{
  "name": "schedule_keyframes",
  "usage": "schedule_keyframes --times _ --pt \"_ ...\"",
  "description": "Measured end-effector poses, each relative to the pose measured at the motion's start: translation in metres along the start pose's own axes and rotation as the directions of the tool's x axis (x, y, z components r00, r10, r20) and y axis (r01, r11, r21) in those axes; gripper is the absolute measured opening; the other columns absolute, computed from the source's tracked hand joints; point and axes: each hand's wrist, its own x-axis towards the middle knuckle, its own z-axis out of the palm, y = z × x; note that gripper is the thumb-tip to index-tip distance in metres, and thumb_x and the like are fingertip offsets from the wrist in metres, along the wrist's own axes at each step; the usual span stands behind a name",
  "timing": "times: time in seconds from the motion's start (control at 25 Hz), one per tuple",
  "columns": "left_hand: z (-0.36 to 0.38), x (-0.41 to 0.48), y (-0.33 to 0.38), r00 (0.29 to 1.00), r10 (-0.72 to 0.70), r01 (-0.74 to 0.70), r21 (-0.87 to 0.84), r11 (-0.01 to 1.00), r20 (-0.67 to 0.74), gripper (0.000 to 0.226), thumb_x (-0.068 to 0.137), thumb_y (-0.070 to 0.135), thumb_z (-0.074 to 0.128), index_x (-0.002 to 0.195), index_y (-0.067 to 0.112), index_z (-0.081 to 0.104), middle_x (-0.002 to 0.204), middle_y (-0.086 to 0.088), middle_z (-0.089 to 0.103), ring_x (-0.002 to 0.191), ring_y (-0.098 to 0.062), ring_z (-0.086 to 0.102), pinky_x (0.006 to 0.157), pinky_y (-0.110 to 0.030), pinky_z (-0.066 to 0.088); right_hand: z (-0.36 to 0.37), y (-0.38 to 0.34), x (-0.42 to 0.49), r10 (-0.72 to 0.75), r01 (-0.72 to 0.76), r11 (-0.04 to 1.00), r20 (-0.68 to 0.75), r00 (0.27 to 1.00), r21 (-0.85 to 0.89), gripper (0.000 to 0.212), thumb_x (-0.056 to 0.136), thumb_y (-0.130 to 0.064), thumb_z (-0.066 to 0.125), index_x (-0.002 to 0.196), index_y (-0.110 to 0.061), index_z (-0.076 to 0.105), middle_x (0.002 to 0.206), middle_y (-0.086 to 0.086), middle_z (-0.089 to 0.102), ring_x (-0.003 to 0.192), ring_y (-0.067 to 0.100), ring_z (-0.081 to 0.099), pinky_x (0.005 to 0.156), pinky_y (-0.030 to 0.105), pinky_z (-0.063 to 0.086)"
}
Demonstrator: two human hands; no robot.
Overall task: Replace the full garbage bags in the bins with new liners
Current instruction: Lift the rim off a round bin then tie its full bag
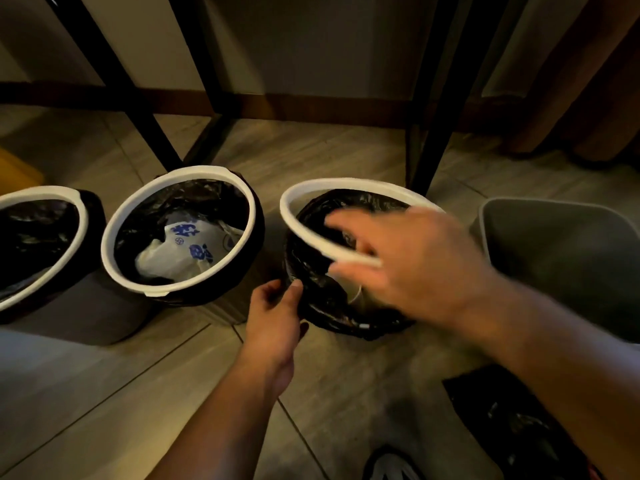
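Three round bins with black liners stand in a row on the floor. On the right bin, the white ring (304, 237) is lifted and tilted above its black garbage bag (322, 299). My right hand (398, 265), blurred, grips the ring's near edge. My left hand (273, 317) pinches the bag's rim at the bin's left side. The middle bin (180, 233) keeps its white ring seated and holds a white bag printed in blue. Only part of the left bin (38, 237) shows, also ringed.
An unlined grey rectangular bin (568, 258) stands at the right. Black bag material (519, 420) lies on the floor at lower right, beside a shoe (391, 465). Black table legs (433, 98) rise behind the bins. A yellow object (14, 174) sits at far left.
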Motion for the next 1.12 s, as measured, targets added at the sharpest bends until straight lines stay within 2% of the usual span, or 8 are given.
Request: schedule_keyframes --times 0.08,0.2,0.48,0.6,0.68,0.8,0.96,1.12 --pt "-0.002 0.005 0.004 0.999 0.037 -0.037 0.004 0.999 0.012 0.025 0.104 0.021 0.062 0.129 0.021 0.059 0.121 -0.004 0.073 0.111 -0.022 0.069 0.082 -0.035 0.055 -0.034 0.028 0.018 0.076 -0.028 0.982 -0.260 0.963 0.187 0.051 0.093 -0.047 0.069 0.140 -0.034 0.055 0.104 -0.013 0.066 0.083 0.008 0.063 0.071 0.026 0.054" --pt "-0.003 0.008 0.007 0.999 0.049 -0.050 0.040 0.998 0.015 0.016 0.104 0.016 0.062 0.119 0.017 0.063 0.116 -0.009 0.074 0.105 -0.025 0.072 0.072 -0.034 0.055 -0.067 0.083 0.040 0.198 -0.087 0.973 -0.586 0.786 0.213 0.038 0.095 -0.029 0.072 0.130 -0.018 0.062 0.114 0.001 0.068 0.096 0.014 0.066 0.080 0.020 0.051" --pt "-0.014 0.020 0.016 0.998 0.057 -0.056 0.023 0.998 -0.028 0.030 0.088 0.015 0.079 0.116 0.013 0.071 0.104 -0.009 0.080 0.087 -0.021 0.079 0.060 -0.033 0.059 -0.034 0.137 0.035 0.552 -0.362 0.831 -0.545 0.631 0.422 0.035 0.096 -0.019 0.069 0.130 -0.013 0.063 0.151 0.010 0.046 0.140 0.017 0.045 0.109 0.008 0.032" --pt "-0.016 0.023 0.022 0.997 0.076 -0.078 0.060 0.995 0.030 0.009 0.093 0.027 0.075 0.091 0.020 0.079 0.099 -0.008 0.080 0.085 -0.021 0.078 0.064 -0.035 0.060 -0.020 0.141 0.019 0.468 -0.398 0.876 -0.683 0.561 0.273 0.031 0.092 -0.026 0.069 0.117 -0.009 0.066 0.133 0.020 0.051 0.121 0.028 0.055 0.099 0.025 0.050" --pt "-0.011 0.023 0.028 0.995 0.083 -0.087 0.083 0.993 0.056 0.011 0.096 0.024 0.071 0.089 0.019 0.078 0.097 -0.010 0.079 0.081 -0.021 0.078 0.062 -0.034 0.060 -0.004 0.133 0.009 0.317 -0.357 0.927 -0.747 0.585 0.115 0.020 0.094 -0.026 0.066 0.103 -0.007 0.069 0.103 0.015 0.062 0.089 0.027 0.062 0.072 0.033 0.053" --pt "0.002 0.019 0.043 0.988 0.013 -0.019 0.036 0.999 0.153 0.021 0.099 0.019 0.065 0.118 0.015 0.074 0.111 -0.010 0.079 0.093 -0.023 0.079 0.065 -0.037 0.061 0.031 0.120 0.001 0.437 -0.482 0.876 -0.411 0.800 -0.006 0.027 0.098 -0.036 0.055 0.083 -0.015 0.067 0.068 -0.004 0.057 0.057 0.015 0.051 0.054 0.023 0.036" --pt "0.017 0.010 0.052 0.962 0.130 -0.157 0.094 0.983 0.241 0.031 0.104 0.018 0.056 0.125 0.035 0.071 0.116 -0.001 0.079 0.100 -0.021 0.078 0.069 -0.040 0.061 0.055 0.130 0.016 0.674 -0.695 0.719 0.218 0.706 0.030 0.034 0.105 -0.042 0.042 0.093 -0.016 0.061 0.097 0.011 0.065 0.089 0.030 0.062 0.081 0.042 0.055" --pt "0.025 0.001 0.055 0.909 0.280 -0.335 0.141 0.932 0.309 0.033 0.106 0.013 0.053 0.118 0.033 0.077 0.114 -0.002 0.079 0.104 -0.020 0.077 0.073 -0.039 0.060 0.065 0.138 0.017 0.629 -0.629 0.777 0.000 0.777 0.021 0.030 0.107 -0.036 0.048 0.106 -0.015 0.070 0.098 0.011 0.070 0.089 0.031 0.067 0.078 0.044 0.059"
